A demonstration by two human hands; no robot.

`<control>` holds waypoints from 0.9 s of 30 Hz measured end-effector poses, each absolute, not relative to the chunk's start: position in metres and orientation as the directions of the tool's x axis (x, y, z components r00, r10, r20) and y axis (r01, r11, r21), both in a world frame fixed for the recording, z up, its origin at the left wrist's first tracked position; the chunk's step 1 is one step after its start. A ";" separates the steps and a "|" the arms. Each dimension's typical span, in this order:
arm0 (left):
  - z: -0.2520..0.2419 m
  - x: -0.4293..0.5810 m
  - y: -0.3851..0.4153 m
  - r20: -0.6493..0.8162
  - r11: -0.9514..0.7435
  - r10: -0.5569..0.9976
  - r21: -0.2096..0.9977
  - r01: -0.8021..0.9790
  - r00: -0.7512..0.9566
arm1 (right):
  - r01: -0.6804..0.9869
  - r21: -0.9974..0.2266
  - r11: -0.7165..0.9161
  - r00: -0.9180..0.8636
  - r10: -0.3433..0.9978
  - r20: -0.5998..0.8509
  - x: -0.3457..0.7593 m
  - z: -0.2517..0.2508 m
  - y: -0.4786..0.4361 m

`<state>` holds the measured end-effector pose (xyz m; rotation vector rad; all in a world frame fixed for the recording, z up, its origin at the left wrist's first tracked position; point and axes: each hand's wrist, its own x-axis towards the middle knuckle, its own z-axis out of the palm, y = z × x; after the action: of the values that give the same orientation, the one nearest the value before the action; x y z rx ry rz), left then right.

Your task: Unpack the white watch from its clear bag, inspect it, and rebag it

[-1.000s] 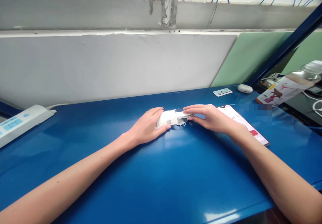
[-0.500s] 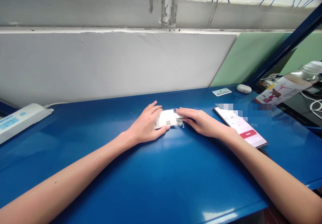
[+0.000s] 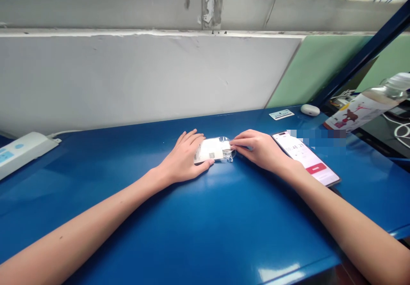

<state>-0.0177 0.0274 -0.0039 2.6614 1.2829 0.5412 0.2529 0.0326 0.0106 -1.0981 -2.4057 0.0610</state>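
Note:
A small clear plastic packet [image 3: 228,142] with a white printed label [image 3: 209,150] lies flat on the blue tabletop [image 3: 198,225]. My left hand [image 3: 184,155] rests over its left end, fingers stretched out and thumb along the near edge. Part of the label is hidden under that palm. At the packet's right end, my right hand [image 3: 254,148] pinches the clear plastic between thumb and fingertips. What exactly sits between those fingertips is too small to make out.
To the right lies a phone [image 3: 304,159] with a timer on its screen. Behind it are a white card [image 3: 282,114], a white earbud case [image 3: 310,110] and a tilted bottle [image 3: 365,106]. A power strip [image 3: 27,152] lies at the left, and a wall [image 3: 144,80] borders the back.
My right hand has drawn back slightly to the right, its fingers now in a tighter pinch. More clear plastic shows at the packet's right end. My left hand stays on the packet.

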 end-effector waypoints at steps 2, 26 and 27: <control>-0.003 -0.017 0.027 0.257 -0.625 0.780 0.268 0.733 0.571 | 0.707 -0.238 0.665 -0.544 0.728 0.418 0.250 0.009 0.031; 0.001 -0.015 0.027 0.197 -0.645 0.764 0.230 0.729 0.614 | 0.759 -0.294 0.581 -0.486 0.806 0.339 0.229 0.011 0.011; 0.001 -0.014 0.027 0.195 -0.645 0.764 0.229 0.729 0.615 | 0.742 -0.309 0.595 -0.504 0.799 0.328 0.228 0.009 0.011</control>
<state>-0.0145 0.0267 0.0008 2.7080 1.2578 0.4178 0.2281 0.0110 0.0094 -1.2303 -2.3884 0.1766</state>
